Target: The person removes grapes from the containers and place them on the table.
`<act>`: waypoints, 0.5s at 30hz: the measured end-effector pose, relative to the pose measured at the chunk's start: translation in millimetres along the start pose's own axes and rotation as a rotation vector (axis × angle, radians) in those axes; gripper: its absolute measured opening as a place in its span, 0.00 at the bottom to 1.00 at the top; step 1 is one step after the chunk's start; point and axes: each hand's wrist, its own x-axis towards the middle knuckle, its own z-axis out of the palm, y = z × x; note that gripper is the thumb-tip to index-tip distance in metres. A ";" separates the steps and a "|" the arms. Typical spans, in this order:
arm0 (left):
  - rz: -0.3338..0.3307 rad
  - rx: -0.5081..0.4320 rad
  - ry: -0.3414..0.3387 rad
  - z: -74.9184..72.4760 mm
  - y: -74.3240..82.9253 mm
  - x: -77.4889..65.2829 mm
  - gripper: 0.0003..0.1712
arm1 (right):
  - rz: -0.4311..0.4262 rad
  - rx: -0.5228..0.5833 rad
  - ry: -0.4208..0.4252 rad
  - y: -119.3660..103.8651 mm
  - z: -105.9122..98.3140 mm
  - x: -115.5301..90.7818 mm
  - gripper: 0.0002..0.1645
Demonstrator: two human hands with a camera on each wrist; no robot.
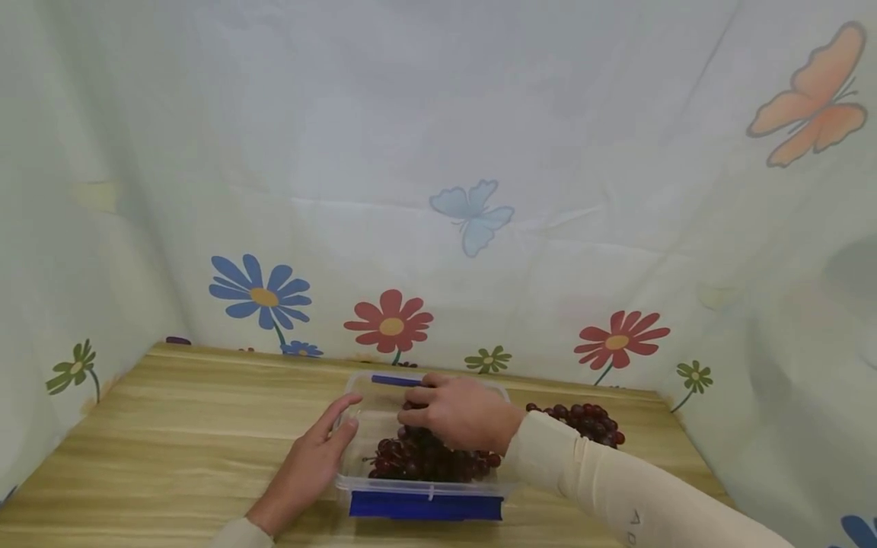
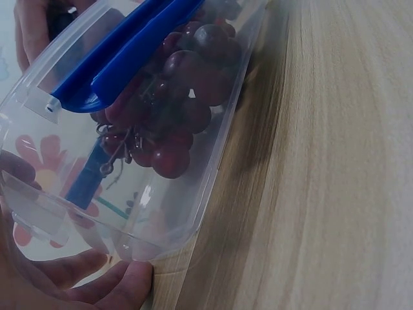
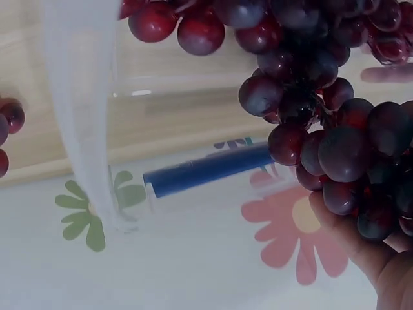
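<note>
A clear plastic container [image 1: 356,438] with blue clips stands on the wood-patterned surface, with dark red grapes [image 1: 397,460] lying inside it. My left hand [image 1: 308,460] holds the container at its left side; in the left wrist view its fingers [image 2: 132,284] bend against the corner. Over the inside of the box, my right hand [image 1: 455,411] grips a bunch of grapes [image 3: 348,155], which hangs down toward the others. In the right wrist view the fingers [image 3: 352,242] of this hand are partly hidden behind the fruit.
Another bunch of grapes [image 1: 589,422] lies on the table [image 1: 185,434] right of the container, partly behind the right sleeve [image 1: 617,479]. A pale curtain [image 1: 329,152] printed with flowers and butterflies surrounds the table's back and sides.
</note>
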 end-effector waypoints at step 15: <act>0.013 0.021 0.005 1.9 1.2 1.7 0.28 | 0.061 -0.011 0.143 21.2 -28.4 -20.2 0.20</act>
